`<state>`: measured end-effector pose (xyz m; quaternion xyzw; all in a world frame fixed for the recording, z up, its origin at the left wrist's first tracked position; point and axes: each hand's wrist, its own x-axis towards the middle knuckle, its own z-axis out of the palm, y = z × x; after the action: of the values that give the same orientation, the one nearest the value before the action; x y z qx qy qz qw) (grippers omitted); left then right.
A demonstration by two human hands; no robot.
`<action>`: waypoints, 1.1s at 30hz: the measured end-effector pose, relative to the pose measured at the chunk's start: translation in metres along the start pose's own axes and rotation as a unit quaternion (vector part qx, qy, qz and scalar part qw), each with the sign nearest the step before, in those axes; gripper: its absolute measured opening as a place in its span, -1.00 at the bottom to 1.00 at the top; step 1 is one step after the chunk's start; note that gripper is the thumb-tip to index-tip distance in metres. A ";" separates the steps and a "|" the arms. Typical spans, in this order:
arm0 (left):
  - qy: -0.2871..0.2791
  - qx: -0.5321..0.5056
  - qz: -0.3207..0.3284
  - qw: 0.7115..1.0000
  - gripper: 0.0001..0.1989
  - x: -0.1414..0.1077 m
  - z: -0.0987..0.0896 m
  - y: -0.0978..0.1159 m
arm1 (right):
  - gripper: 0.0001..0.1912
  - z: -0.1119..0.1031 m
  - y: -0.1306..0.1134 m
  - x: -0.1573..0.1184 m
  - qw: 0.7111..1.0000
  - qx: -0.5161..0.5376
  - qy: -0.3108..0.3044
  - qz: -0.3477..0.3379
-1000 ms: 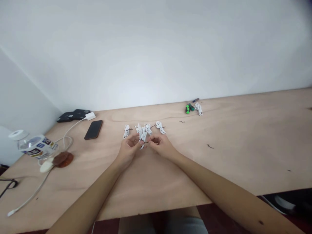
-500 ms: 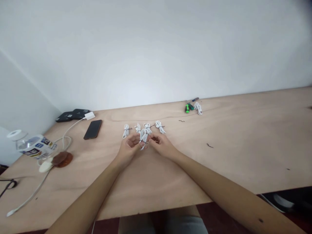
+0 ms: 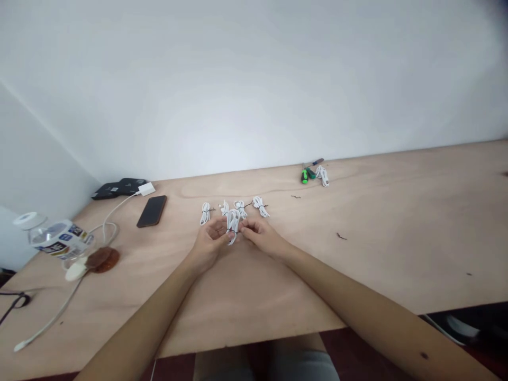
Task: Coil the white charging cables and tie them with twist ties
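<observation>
Between my hands is a coiled white cable (image 3: 233,222) with a dark tie around its middle, raised a little above the wooden table (image 3: 246,296). My left hand (image 3: 211,238) grips the coil from its left side. On the right side of the coil, the fingers of my right hand (image 3: 257,233) are pinched together at the dark tie; the tie's end is too small to make out. Just beyond my hands lie tied white cable coils: one at the left (image 3: 205,214), two in the middle (image 3: 225,208) (image 3: 240,208) and one at the right (image 3: 261,206).
A phone (image 3: 151,211), black boxes (image 3: 119,188) and a white adapter (image 3: 146,189) lie at the left. Nearer are a plastic bottle (image 3: 59,238) and an amber object (image 3: 103,259). Screwdrivers (image 3: 305,176) and another white coil (image 3: 323,175) lie back right, with loose dark ties (image 3: 341,236) nearer.
The held coil has shifted very slightly left and is turned a little more upright. Both hands have stayed nearly in place around it.
</observation>
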<state>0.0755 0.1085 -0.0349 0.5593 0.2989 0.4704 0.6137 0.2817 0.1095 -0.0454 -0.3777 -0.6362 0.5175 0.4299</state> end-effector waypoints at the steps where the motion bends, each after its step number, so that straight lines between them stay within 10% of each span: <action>1: 0.012 0.002 0.008 1.000 -0.54 0.001 0.000 -0.001 | -0.78 0.000 0.000 0.000 1.000 -0.008 0.008 -0.013; 9: -0.018 0.077 0.023 0.997 -0.60 0.002 -0.003 0.000 | -0.86 0.000 0.001 -0.002 0.984 -0.130 0.061 -0.108; 33: 0.001 -0.066 -0.010 0.998 -0.53 0.003 -0.001 0.002 | -0.82 0.002 -0.005 -0.003 0.994 0.030 0.066 -0.081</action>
<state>0.0755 0.1114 -0.0326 0.5143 0.2732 0.4832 0.6538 0.2810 0.1047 -0.0411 -0.3449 -0.6190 0.4737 0.5230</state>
